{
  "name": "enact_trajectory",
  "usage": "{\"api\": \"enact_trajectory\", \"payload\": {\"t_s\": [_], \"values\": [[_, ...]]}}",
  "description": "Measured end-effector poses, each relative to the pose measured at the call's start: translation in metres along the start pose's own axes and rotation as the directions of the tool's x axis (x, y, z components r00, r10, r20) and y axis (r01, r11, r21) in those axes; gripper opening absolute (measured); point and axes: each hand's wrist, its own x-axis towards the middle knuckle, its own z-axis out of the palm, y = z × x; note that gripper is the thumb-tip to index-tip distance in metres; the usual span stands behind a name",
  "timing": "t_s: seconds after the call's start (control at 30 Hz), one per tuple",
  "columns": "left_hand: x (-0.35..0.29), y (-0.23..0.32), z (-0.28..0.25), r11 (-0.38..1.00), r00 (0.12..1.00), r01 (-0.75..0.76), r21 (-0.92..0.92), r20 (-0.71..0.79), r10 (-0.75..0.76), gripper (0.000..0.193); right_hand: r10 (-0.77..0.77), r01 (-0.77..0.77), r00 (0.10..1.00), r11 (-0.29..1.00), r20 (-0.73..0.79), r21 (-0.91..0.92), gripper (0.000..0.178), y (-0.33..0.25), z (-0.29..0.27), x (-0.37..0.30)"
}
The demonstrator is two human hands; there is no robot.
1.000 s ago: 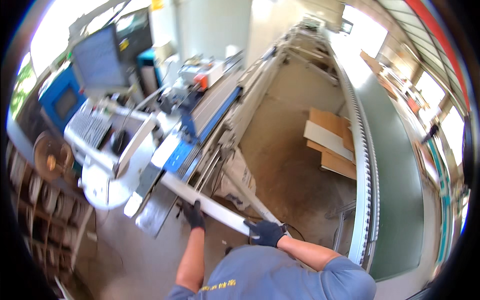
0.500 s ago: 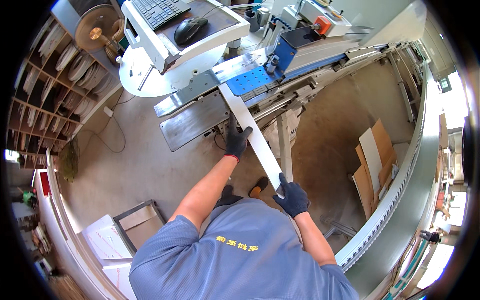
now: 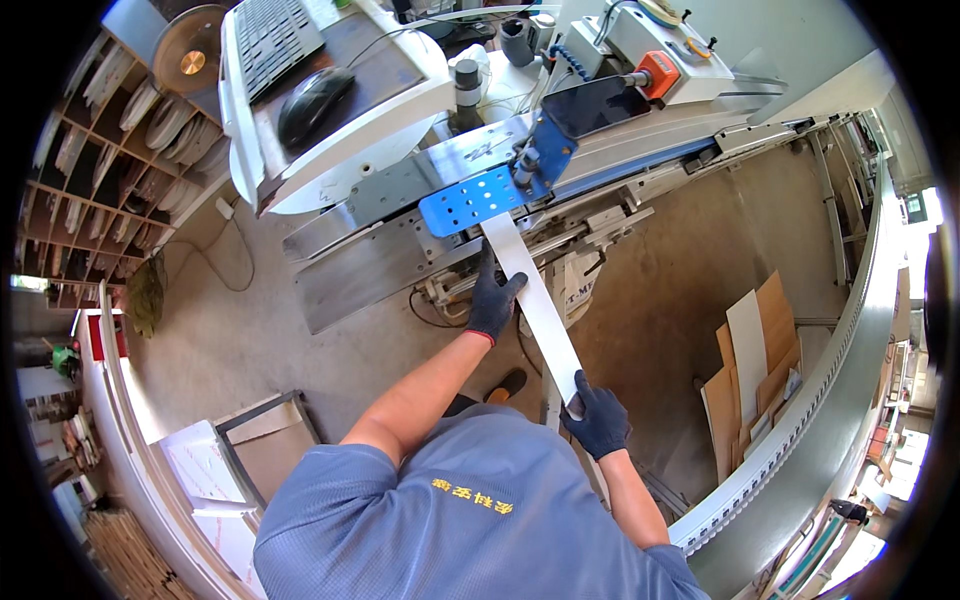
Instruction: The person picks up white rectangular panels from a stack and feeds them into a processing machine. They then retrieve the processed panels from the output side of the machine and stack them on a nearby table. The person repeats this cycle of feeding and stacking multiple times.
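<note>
A long, flat white strip (image 3: pixel 540 315) slants from the machine down toward my body. My left hand (image 3: pixel 493 302), in a dark glove with a red cuff, holds the strip's left side near its far end, thumb across the top. At the near end, my right hand (image 3: pixel 598 418) grips the strip, also in a dark glove. The far end meets the front edge of a blue perforated plate (image 3: pixel 465 203); whether it passes beneath cannot be made out. Flat steel plates (image 3: pixel 375 265) of the machine extend to the left of it.
Beyond the steel plates stands a white stand with a keyboard (image 3: pixel 270 45) and a black mouse (image 3: pixel 315 105). An orange-red knob (image 3: pixel 657 75) sits on the machine at the back. Cardboard and board offcuts (image 3: pixel 750 370) lean at the right, beside a long curved-looking conveyor (image 3: pixel 790 480).
The strip's far end has shifted right along the blue plate, from its left side to its right end. Both hands moved with the strip and keep their hold. The view has shifted slightly.
</note>
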Motion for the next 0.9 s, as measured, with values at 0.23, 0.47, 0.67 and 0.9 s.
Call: {"api": "enact_trajectory", "payload": {"t_s": [0.23,0.47,0.67,0.9], "values": [[0.032,-0.037,0.047,0.989,0.995,-0.103,0.108,0.016,0.102,0.09,0.064,-0.061,0.997,0.997,0.045,-0.048,0.075,0.047,-0.031,0.019],[0.054,-0.044,0.095,0.999,0.992,0.04,-0.022,0.118,-0.037,0.085,0.046,-0.046,0.998,0.999,0.05,-0.002,0.081,0.097,-0.061,0.023],[0.089,-0.017,0.108,0.956,0.891,0.094,0.279,0.406,-0.206,0.081,0.145,-0.166,0.909,0.986,-0.39,-0.022,0.071,0.112,-0.059,0.014],[0.031,-0.084,-0.033,0.028,0.516,-0.785,0.618,0.678,-0.523,0.035,0.74,-0.288,0.671,0.315,-0.045,0.904,0.041,0.055,0.045,-0.144]]}}
